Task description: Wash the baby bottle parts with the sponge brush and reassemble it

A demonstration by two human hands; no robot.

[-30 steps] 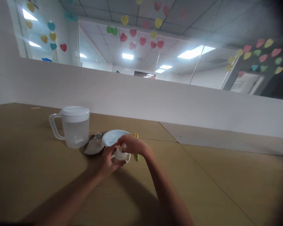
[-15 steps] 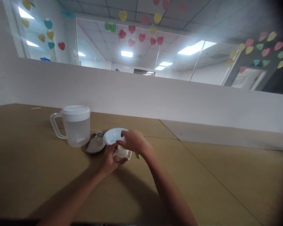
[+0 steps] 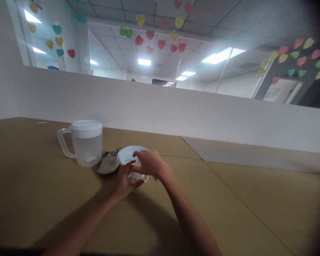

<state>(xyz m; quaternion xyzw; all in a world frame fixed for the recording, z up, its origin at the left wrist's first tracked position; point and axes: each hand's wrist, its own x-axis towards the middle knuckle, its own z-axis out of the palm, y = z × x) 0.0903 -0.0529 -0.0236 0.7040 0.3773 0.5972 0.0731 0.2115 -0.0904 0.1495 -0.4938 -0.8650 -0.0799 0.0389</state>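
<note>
A small white, partly see-through cup (image 3: 137,175) with a side handle stands on the table in front of me. My left hand (image 3: 124,182) is curved round its left and near side, fingers against it. Over the top of the cup is my right hand (image 3: 148,164), its fingers bent down toward the rim. What those fingers pinch, if anything, is hidden. Just behind the hands lies a pale blue-white bowl (image 3: 126,153), partly covered by my right hand. A dark-rimmed tray (image 3: 106,165) holding a small clear domed piece (image 3: 112,153) is to the left.
A lidded clear pitcher (image 3: 86,145) with a handle stands at the left, beside the tray. Thin yellow and green items (image 3: 156,178) show partly behind my right wrist. The brown table (image 3: 224,209) meets a white wall (image 3: 160,110) at the back, below a window.
My right hand has shifted slightly left and lower over the cup, covering more of its top. My left hand stays round the cup. The view has tilted very slightly.
</note>
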